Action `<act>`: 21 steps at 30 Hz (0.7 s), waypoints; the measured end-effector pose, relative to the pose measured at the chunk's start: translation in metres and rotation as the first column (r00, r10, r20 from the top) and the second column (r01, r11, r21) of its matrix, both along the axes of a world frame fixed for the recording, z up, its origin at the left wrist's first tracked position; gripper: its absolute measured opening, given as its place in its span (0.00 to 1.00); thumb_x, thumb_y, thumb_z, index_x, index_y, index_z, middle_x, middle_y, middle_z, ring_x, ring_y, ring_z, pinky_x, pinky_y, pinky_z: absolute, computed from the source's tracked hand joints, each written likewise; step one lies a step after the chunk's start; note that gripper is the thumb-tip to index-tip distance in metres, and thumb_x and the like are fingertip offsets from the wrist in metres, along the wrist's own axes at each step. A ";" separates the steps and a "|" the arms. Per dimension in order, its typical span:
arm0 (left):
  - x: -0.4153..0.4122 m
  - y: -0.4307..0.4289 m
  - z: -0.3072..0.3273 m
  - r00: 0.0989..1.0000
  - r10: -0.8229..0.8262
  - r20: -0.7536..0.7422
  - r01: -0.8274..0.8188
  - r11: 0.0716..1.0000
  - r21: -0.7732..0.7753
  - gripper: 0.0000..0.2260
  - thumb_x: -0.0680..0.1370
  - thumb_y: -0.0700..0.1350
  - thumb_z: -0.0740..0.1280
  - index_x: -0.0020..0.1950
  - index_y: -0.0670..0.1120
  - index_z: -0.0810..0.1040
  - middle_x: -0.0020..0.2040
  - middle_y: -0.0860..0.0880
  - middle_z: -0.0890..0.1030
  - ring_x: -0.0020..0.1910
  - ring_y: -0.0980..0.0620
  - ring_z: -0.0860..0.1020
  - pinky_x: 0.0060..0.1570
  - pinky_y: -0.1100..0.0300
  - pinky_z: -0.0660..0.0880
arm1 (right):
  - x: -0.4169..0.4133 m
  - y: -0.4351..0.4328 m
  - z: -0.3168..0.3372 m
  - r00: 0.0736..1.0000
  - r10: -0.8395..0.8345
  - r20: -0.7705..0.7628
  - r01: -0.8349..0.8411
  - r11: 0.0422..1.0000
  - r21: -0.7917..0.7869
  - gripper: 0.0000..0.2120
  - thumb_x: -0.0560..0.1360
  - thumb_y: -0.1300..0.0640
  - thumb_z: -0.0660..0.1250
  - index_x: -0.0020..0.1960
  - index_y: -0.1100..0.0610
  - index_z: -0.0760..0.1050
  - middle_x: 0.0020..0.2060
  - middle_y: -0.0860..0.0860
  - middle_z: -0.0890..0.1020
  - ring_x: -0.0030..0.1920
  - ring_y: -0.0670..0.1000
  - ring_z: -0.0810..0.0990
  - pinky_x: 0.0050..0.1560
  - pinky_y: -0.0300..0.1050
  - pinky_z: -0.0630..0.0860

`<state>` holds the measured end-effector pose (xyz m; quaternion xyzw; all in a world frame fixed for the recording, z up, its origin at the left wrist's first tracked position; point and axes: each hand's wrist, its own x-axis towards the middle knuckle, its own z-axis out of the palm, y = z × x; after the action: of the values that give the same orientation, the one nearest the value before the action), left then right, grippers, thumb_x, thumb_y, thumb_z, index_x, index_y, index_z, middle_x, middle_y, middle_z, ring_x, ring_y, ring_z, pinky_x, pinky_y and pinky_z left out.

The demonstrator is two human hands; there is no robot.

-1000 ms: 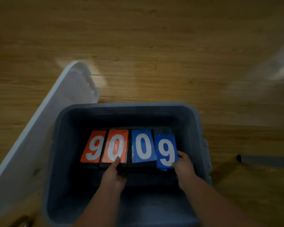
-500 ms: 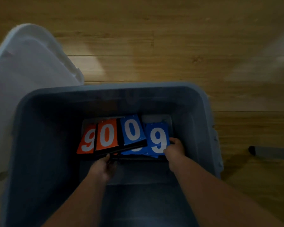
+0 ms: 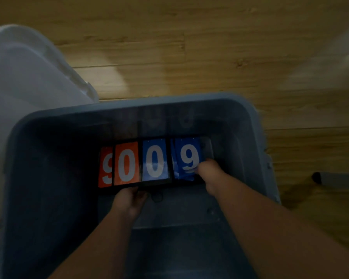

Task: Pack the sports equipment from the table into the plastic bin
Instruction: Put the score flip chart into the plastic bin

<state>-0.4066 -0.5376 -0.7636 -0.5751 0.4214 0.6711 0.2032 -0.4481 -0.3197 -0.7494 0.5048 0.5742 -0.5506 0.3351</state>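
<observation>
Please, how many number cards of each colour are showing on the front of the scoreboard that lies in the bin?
Orange cards: 2
Blue cards: 2
Total: 4 cards showing on the scoreboard

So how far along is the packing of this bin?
Done: the scoreboard is inside the plastic bin. In hand: the left hand grips its near edge, the right hand pinches the blue 9 card, probably squaring it up. Left: letting go; the white lid is off, beside the bin. The table is out of view, so other gear can't be judged.
</observation>
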 end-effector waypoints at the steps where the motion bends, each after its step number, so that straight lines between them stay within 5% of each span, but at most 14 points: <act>1: 0.000 0.001 0.002 1.000 0.003 0.002 -0.003 1.000 0.008 0.12 0.82 0.33 0.56 0.58 0.44 0.76 0.51 0.43 0.81 0.49 0.46 0.79 0.45 0.52 0.80 | -0.003 -0.002 0.006 1.000 0.001 0.002 -0.001 1.000 -0.011 0.16 0.81 0.70 0.58 0.69 0.68 0.68 0.63 0.56 0.76 0.44 0.55 0.79 0.35 0.35 0.78; 3: 0.003 0.000 0.003 1.000 0.005 0.001 -0.005 1.000 0.010 0.13 0.83 0.33 0.55 0.61 0.44 0.75 0.51 0.43 0.79 0.49 0.47 0.78 0.53 0.50 0.78 | -0.009 -0.004 0.009 0.998 0.067 -0.014 -0.068 0.998 -0.006 0.22 0.80 0.67 0.62 0.73 0.65 0.65 0.66 0.59 0.75 0.58 0.60 0.78 0.55 0.45 0.78; 5: 0.002 0.000 0.008 1.000 -0.002 -0.007 0.002 1.000 0.000 0.13 0.83 0.34 0.55 0.62 0.45 0.75 0.52 0.44 0.79 0.50 0.48 0.77 0.59 0.50 0.73 | -0.012 -0.009 0.021 0.992 0.124 -0.036 -0.125 0.991 -0.036 0.26 0.80 0.63 0.64 0.76 0.61 0.63 0.66 0.59 0.75 0.63 0.59 0.75 0.62 0.51 0.75; 7: -0.004 0.003 0.018 1.000 -0.022 -0.008 0.022 0.999 -0.025 0.15 0.83 0.36 0.56 0.67 0.44 0.74 0.56 0.44 0.80 0.52 0.47 0.78 0.56 0.51 0.74 | -0.013 -0.010 0.032 0.995 0.084 -0.056 -0.088 0.993 -0.076 0.23 0.80 0.60 0.64 0.74 0.59 0.66 0.67 0.59 0.75 0.63 0.59 0.75 0.61 0.52 0.76; 10: -0.017 0.012 0.049 0.999 0.019 -0.049 -0.020 1.000 -0.020 0.17 0.84 0.37 0.54 0.73 0.40 0.68 0.64 0.39 0.78 0.56 0.44 0.78 0.62 0.50 0.73 | -0.009 -0.010 0.066 0.987 -0.054 -0.153 0.036 0.992 -0.123 0.09 0.81 0.61 0.61 0.60 0.55 0.75 0.62 0.58 0.78 0.54 0.55 0.77 0.47 0.48 0.78; 14: -0.042 0.040 0.135 0.970 -0.042 -0.240 0.043 0.999 -0.001 0.20 0.85 0.44 0.57 0.77 0.41 0.64 0.73 0.44 0.71 0.71 0.44 0.71 0.68 0.49 0.71 | -0.007 -0.019 0.141 0.791 -0.566 -0.234 0.499 0.817 -0.290 0.12 0.82 0.59 0.61 0.64 0.52 0.75 0.49 0.51 0.81 0.52 0.51 0.80 0.51 0.49 0.77; 17: -0.062 0.063 0.236 0.911 -0.111 -0.398 0.130 0.991 0.021 0.16 0.84 0.46 0.58 0.71 0.44 0.72 0.62 0.48 0.79 0.63 0.47 0.76 0.57 0.53 0.75 | -0.014 -0.031 0.232 0.651 -0.714 -0.256 0.607 0.693 -0.389 0.09 0.82 0.56 0.61 0.59 0.51 0.77 0.42 0.49 0.82 0.40 0.48 0.78 0.39 0.43 0.71; 21: -0.078 0.082 0.371 0.812 -0.230 -0.536 0.265 0.964 -0.012 0.11 0.82 0.47 0.61 0.60 0.47 0.80 0.53 0.50 0.84 0.53 0.50 0.79 0.52 0.56 0.75 | -0.016 -0.039 0.364 0.627 -0.659 -0.415 0.510 0.751 -0.420 0.08 0.80 0.58 0.62 0.51 0.49 0.79 0.38 0.48 0.81 0.35 0.47 0.75 0.37 0.42 0.68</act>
<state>-0.4844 -0.4551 -0.3922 -0.2995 0.5109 0.7850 0.1821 -0.4638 -0.3584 -0.3855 0.4394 0.3685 -0.8189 0.0240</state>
